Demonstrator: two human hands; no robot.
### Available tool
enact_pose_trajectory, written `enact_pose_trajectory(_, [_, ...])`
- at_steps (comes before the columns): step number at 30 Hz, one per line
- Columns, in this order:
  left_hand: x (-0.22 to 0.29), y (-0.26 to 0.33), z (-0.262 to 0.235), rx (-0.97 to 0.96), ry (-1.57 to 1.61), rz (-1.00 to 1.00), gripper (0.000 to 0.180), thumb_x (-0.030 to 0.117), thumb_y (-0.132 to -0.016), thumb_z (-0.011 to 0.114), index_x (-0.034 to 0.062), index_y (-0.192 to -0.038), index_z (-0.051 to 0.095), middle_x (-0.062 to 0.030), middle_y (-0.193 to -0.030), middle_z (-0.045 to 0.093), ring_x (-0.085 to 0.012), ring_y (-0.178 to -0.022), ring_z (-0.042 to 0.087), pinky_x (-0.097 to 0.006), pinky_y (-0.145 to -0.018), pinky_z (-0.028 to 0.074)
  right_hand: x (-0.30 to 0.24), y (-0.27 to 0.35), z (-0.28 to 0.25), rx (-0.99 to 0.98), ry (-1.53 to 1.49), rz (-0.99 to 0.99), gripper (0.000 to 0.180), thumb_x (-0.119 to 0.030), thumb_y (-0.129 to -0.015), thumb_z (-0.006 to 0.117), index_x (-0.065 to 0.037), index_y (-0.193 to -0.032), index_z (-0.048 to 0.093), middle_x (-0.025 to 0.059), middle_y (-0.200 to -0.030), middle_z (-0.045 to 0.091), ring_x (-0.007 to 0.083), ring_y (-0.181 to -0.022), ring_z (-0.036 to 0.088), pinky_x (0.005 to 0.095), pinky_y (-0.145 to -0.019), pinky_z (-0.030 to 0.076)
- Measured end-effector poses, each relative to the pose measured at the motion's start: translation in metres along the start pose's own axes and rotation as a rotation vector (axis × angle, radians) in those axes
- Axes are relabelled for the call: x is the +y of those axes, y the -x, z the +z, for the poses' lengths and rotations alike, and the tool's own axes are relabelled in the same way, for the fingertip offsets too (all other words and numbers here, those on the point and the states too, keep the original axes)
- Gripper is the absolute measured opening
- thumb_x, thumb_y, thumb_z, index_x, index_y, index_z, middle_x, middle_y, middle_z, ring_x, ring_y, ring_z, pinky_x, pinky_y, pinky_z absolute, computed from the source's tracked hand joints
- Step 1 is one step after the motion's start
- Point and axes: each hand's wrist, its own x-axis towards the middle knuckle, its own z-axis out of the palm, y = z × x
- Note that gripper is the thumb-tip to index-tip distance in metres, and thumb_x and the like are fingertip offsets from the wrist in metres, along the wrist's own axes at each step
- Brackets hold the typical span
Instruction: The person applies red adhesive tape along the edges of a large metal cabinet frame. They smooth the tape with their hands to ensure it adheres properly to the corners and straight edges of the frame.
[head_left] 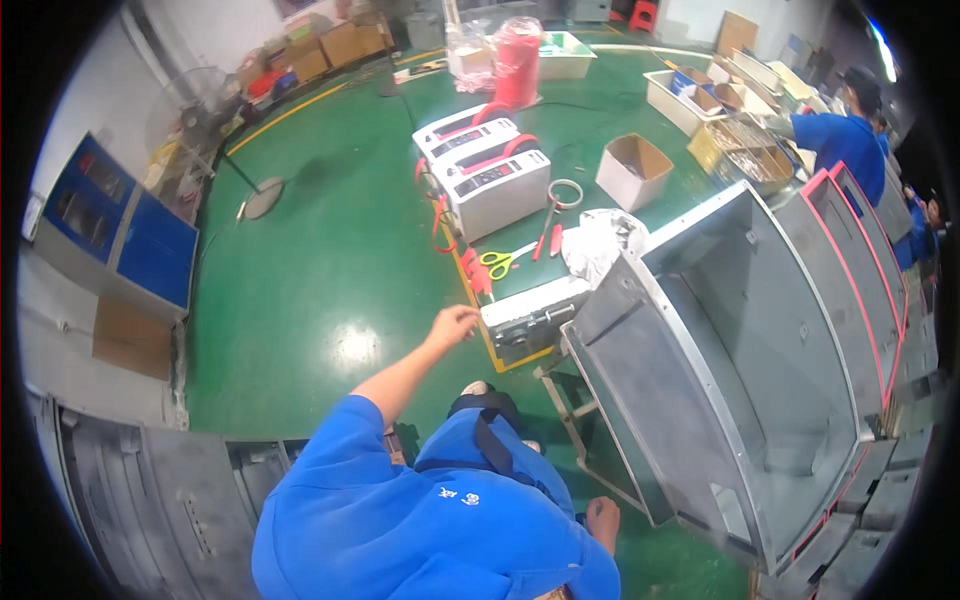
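My left hand (455, 326) is stretched out beside the near corner of a green bench with a yellow edge (488, 345). Its fingers are curled together, and whatever they may hold is hidden. Just right of it sits a flat white-topped device (536, 305) with a dark side. Red strips (477, 272) lie on the bench edge beyond the hand, near yellow-green scissors (497, 264). Low at my right side hangs my right hand (603, 518), fingers curled inward, the palm unseen. Closest to it is a big open grey metal cabinet shell (690, 360) on a stand (610, 470).
Two white tape dispensers (495, 185), a tape roll (565, 194), a crumpled white cloth (603, 245) and an open carton (635, 170) are farther along. A fan (262, 198) stands left. Red-edged panels (850, 270) and a co-worker in blue (840, 145) are right.
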Motion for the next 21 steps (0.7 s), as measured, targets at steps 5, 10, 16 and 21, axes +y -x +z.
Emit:
enact_pose_trajectory(5, [0.021, -0.043, -0.024, 0.097, 0.191, -0.062, 0.024, 0.01, -0.083, 0.051, 0.0002, -0.103, 0.058, -0.0055, -0.078, 0.06, -0.0098, -0.062, 0.056, -0.023, -0.054, 0.048, -0.01, -0.004, -0.009, 0.122, -0.119, 0.215, 0.016, -0.015, -0.079, 0.055, -0.002, -0.087, 0.058, 0.0178, -0.085, 0.059, 0.0342, -0.08, 0.057, 0.0409, -0.071, 0.044])
enact_pose_trajectory(10, [0.046, -0.067, -0.004, -0.026, 0.224, 0.02, 0.026, 0.012, -0.085, 0.053, -0.0004, -0.107, 0.053, -0.0028, -0.079, 0.056, -0.0074, -0.064, 0.052, -0.021, -0.057, 0.044, -0.087, -0.039, -0.021, 0.415, -0.273, 0.076, 0.013, -0.012, -0.08, 0.054, -0.001, -0.085, 0.058, 0.0153, -0.079, 0.06, 0.0238, -0.074, 0.06, 0.0309, -0.068, 0.046])
enact_pose_trajectory(16, [0.039, -0.101, -0.06, 0.357, 0.428, 0.136, 0.026, 0.011, -0.086, 0.053, -0.0001, -0.11, 0.05, -0.0039, -0.085, 0.056, -0.0074, -0.067, 0.053, -0.02, -0.057, 0.044, -0.216, -0.074, -0.041, 0.485, -0.279, -0.064, 0.009, -0.005, -0.081, 0.053, -0.001, -0.087, 0.058, 0.0119, -0.083, 0.06, 0.0226, -0.077, 0.058, 0.0303, -0.072, 0.045])
enact_pose_trajectory(21, [0.036, -0.163, -0.14, 0.605, 0.448, 0.16, 0.029, 0.014, -0.085, 0.055, 0.0007, -0.11, 0.05, -0.0068, -0.096, 0.056, -0.0098, -0.079, 0.054, -0.022, -0.064, 0.044, -0.277, -0.114, -0.011, 0.297, -0.257, -0.164, 0.009, -0.005, -0.08, 0.054, 0.0, -0.087, 0.057, 0.0135, -0.087, 0.059, 0.0281, -0.082, 0.057, 0.0339, -0.074, 0.044])
